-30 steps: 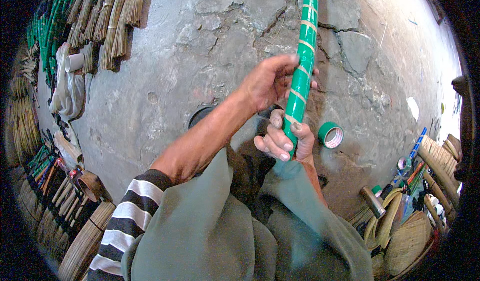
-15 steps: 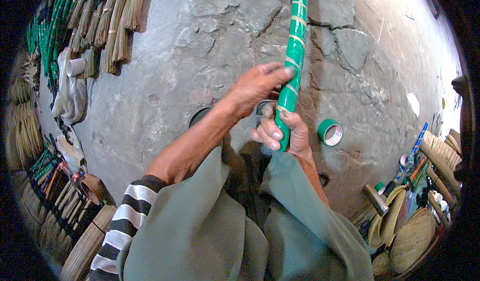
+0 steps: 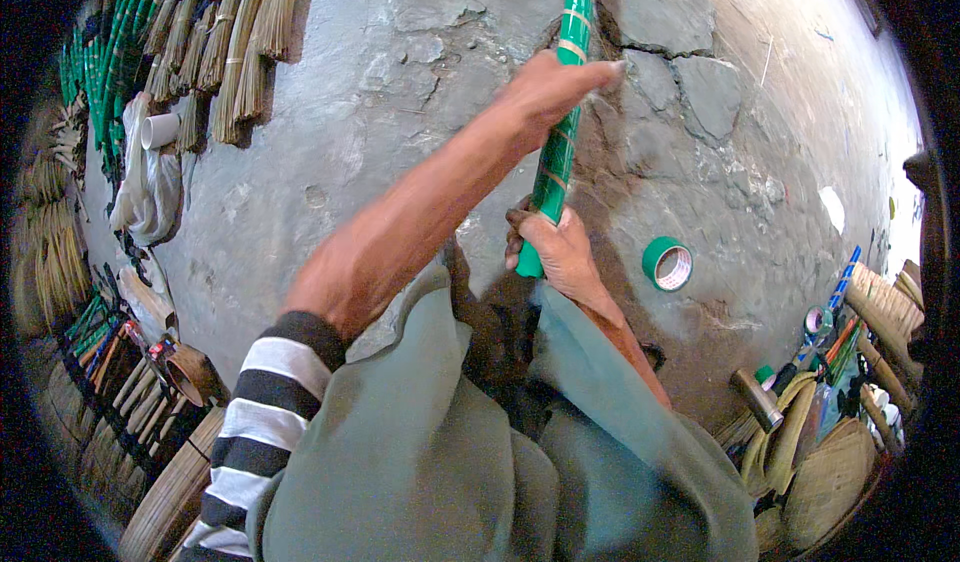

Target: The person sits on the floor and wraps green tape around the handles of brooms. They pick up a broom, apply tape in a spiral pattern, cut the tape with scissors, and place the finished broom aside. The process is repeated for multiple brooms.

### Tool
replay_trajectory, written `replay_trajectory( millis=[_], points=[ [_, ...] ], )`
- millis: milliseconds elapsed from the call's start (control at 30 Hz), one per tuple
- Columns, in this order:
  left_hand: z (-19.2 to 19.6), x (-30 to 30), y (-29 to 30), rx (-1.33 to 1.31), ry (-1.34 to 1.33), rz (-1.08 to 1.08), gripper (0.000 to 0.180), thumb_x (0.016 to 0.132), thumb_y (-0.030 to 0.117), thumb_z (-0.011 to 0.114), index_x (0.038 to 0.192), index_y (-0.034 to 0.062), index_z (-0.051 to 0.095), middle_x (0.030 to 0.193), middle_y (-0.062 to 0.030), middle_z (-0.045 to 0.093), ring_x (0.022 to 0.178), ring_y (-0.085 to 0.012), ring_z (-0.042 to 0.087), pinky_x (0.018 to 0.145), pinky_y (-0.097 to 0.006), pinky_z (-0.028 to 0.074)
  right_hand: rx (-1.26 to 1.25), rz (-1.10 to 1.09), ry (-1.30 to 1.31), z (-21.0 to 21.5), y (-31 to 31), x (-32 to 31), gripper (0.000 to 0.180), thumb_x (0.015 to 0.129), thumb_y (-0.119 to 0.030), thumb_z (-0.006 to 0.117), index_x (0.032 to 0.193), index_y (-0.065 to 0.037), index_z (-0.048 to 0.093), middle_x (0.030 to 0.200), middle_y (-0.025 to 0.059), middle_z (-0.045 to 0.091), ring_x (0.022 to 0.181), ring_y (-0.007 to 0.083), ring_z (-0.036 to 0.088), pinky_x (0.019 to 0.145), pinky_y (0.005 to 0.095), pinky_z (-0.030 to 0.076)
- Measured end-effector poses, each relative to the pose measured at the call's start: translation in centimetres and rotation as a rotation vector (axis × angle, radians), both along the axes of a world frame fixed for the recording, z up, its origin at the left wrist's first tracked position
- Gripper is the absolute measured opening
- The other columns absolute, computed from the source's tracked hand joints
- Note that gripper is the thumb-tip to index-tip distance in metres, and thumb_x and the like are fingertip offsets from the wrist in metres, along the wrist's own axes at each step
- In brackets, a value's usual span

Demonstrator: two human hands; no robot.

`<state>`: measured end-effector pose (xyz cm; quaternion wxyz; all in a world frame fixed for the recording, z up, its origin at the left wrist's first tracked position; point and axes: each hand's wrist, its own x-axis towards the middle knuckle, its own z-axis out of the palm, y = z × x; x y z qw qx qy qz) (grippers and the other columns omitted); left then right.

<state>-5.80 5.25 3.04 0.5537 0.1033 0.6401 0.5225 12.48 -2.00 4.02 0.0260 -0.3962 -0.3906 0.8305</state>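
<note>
A long pole wrapped in glossy green tape with tan bands (image 3: 562, 154) runs from the top of the view down toward my lap. My left hand (image 3: 550, 90) reaches across it partway up, its fingers wrapped behind the pole and its thumb stretched out to the right. Lower down, my right hand (image 3: 562, 247) is closed around the pole close to its near end, which sticks out a little below the fist. A roll of green tape (image 3: 656, 258) lies on the ground to the right of my right hand.
Bundles of thin straw (image 3: 240, 47) and green-banded sticks (image 3: 120, 37) lie at the far left, near a white cup (image 3: 160, 131). A brown tape roll (image 3: 190, 374) is at the left. Woven pieces (image 3: 828, 477) and a metal cylinder (image 3: 757, 400) crowd the right side. The ground is cracked (image 3: 655, 54).
My left hand has slid up the pole, farther from me, and now wraps it instead of touching its side. The pole's near end has shifted slightly left and away, with my right hand still on it.
</note>
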Motion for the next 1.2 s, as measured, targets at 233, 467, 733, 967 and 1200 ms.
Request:
replay_trajectory(
  millis=[233,467,733,967,1200],
  points=[
    [-1.7,0.8,0.1,0.152,-0.588,0.133,0.027,0.091,0.024,0.08,0.093,0.0076,0.058,0.072,-0.003,0.057,0.056,-0.0147,0.058,0.05,-0.033,0.051,-0.34,-0.239,0.213,0.6,0.8,-0.2,0.026,0.098,-0.029,0.073,0.103,-0.008,0.059,0.073,0.0009,0.057,0.061,0.0145,0.057,0.058,0.0302,0.048],
    [0.1,-1.4,1.5,-0.006,-0.203,0.16,0.03,0.088,0.021,0.084,0.083,0.004,0.06,0.069,-0.0051,0.06,0.053,-0.018,0.06,0.043,-0.037,0.049,0.086,-0.033,0.063,0.0,0.5,-1.0,0.032,0.097,-0.035,0.074,0.101,-0.008,0.056,0.075,0.0016,0.058,0.065,0.0142,0.061,0.058,0.0294,0.05],
    [4.4,-0.2,0.4,0.327,-0.304,-0.029,0.027,0.085,0.019,0.084,0.095,0.008,0.062,0.075,-0.0016,0.06,0.052,-0.0144,0.054,0.045,-0.03,0.047,-0.04,-0.061,0.266,0.4,-0.7,-0.6,0.031,0.096,-0.033,0.077,0.096,-0.009,0.059,0.07,0.0022,0.063,0.059,0.0145,0.062,0.057,0.0318,0.052],
    [12.3,0.9,4.1,0.356,-0.023,-0.147,0.033,0.084,0.026,0.086,0.097,0.0052,0.063,0.068,-0.0034,0.061,0.052,-0.0151,0.059,0.046,-0.033,0.05,0.107,-0.158,0.061,0.3,-0.2,-0.2,0.033,0.091,-0.024,0.085,0.099,-0.008,0.057,0.082,0.0078,0.066,0.067,0.0167,0.064,0.062,0.0327,0.052],
    [20.2,0.2,0.2,0.362,0.216,-0.393,0.029,0.085,0.028,0.086,0.089,0.008,0.066,0.068,-0.0005,0.06,0.051,-0.0125,0.058,0.046,-0.031,0.048,0.249,0.474,-0.048,6.3,7.0,0.3,0.061,0.084,-0.031,0.09,0.134,-0.009,0.063,0.117,0.0041,0.066,0.113,0.0166,0.062,0.094,0.036,0.053]
  ],
)
